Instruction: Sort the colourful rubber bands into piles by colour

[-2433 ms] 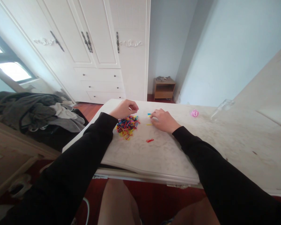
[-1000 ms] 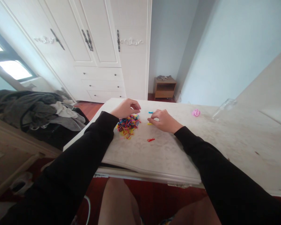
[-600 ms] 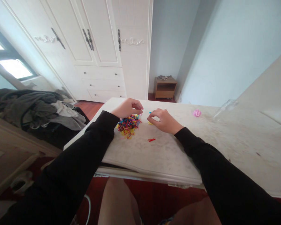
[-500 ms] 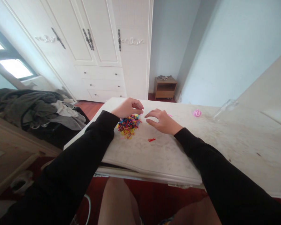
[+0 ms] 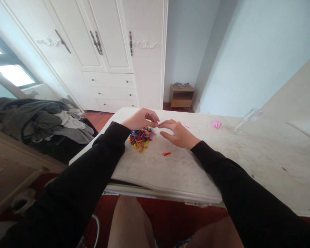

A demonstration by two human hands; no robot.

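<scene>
A heap of small multicoloured rubber bands [image 5: 141, 137] lies on the white tabletop [image 5: 150, 172]. Just beyond it, my left hand [image 5: 141, 119] is closed in a pinch, and a tiny loop, seemingly a rubber band [image 5: 156, 127], shows at its fingertips. My right hand [image 5: 178, 132] has its fingers stretched out; the fingertips meet those of my left hand, while the thumb stays apart below. On the near side of my right hand lie a few red rubber bands [image 5: 166, 154], and a small pink piece [image 5: 187, 126] rests beyond it.
Farther right are a pink bundle [image 5: 217, 124] and a clear glass container [image 5: 248, 120] lying tilted. Clothes [image 5: 41, 120] are heaped at the left. A white wardrobe [image 5: 105, 51] and a small wooden nightstand [image 5: 182, 96] stand past the table's far edge.
My right hand has moved slightly left, and its fingertips now touch those of my left hand. The gap between the hands has closed; the left hand stays nearly in place.
</scene>
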